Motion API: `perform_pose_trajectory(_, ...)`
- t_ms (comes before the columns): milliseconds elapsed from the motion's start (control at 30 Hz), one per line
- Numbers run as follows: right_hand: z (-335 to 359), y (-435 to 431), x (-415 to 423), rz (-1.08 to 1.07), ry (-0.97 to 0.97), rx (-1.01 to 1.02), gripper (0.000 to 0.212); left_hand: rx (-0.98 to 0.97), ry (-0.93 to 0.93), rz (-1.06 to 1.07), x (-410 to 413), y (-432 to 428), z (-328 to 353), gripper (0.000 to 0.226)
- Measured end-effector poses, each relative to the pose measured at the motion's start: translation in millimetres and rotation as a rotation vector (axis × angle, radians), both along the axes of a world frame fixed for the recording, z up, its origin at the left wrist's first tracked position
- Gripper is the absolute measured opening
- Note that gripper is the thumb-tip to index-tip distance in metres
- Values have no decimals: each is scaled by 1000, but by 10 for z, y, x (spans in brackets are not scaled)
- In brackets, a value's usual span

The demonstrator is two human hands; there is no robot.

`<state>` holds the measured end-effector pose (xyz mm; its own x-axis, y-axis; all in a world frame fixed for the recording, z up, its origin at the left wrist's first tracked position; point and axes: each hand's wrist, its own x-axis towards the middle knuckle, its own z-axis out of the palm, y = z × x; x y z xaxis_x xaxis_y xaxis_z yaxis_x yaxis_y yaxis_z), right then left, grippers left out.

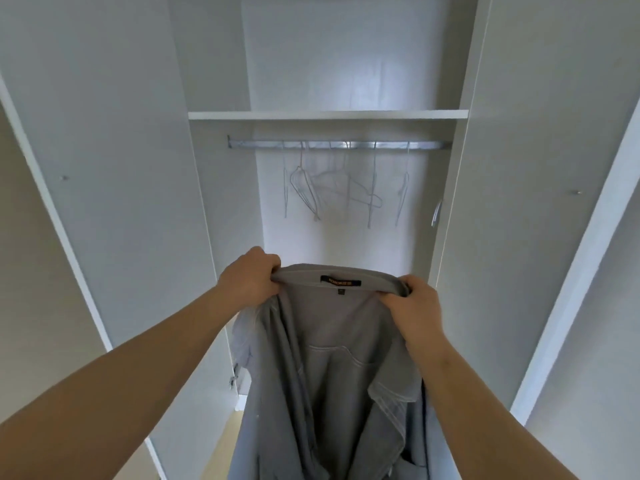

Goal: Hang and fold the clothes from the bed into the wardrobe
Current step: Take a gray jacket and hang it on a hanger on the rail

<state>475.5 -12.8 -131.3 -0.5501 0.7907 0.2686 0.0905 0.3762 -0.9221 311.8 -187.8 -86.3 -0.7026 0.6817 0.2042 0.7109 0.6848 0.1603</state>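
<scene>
Grey shirt [332, 368] hangs between left hand [251, 277] and right hand [414, 303].

Person, head-camera view, two upper limbs visible.

Left hand [250, 279]: bare, no glove, no ring or watch visible. Forearm bare from the lower frame edge up to the wrist; no sleeve or cuff in view.

Right hand [414, 308]: bare, no glove, no ring or bracelet visible. Forearm likewise bare along its whole visible length; no sleeve or cuff in view.

Fingers [273, 263]: bare; nails not discernible.

Clothing: none shown on either arm. Rest of the body out of frame.
</scene>
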Motion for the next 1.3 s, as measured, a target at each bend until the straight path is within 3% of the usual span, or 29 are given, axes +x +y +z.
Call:
perform_pose_trajectory(100, -9, 107, -254, -3, -93, 99, 8, 171, -227, 18, -143, -57, 8, 10)
perform_pose_trajectory(233, 39, 247, -536, 97, -254, 317, 19, 340, -386, 21, -420, -135, 10, 12)
perform_pose_trajectory(367, 129, 429, -781, 289, -290, 342, 28, 209, -159, 1, -783, -52, -5, 27)
perform_pose_trajectory(500, 198, 600, -1110, 293, -256, 362, 14, 261, -34, 43, -1183, 87, -58, 29)
perform_pose_trajectory(633, 241, 709, -1570, 162, -137, 368, 7, 330, -6, 127, -1694, 200, -61, 26)
perform_pose_trajectory(767, 315, 785, -2247, 65, -87, 295, 18, 219, -43, 199, -2440, 207, 35, 15)
perform_pose_trajectory(867, 356, 829, -2795, 20, -45, 239, 19, 224, -121, 207, -2985, 185, 110, 30)
perform_pose_trajectory(967, 365, 825, -3358, 23, -88, 175, 17, 366, -360, 183, -3475, 195, 185, 30)
perform_pose_trajectory(1133, 249, 785, -4042, 102, -162, 119, 16, 810, -1053, 294, -3936, 261, 270, 15)
perform_pose_trajectory(1300, 71, 713, -4579, 264, -301, 110, 15, 1159, -1296, 388, -4279, 365, 298, 18)
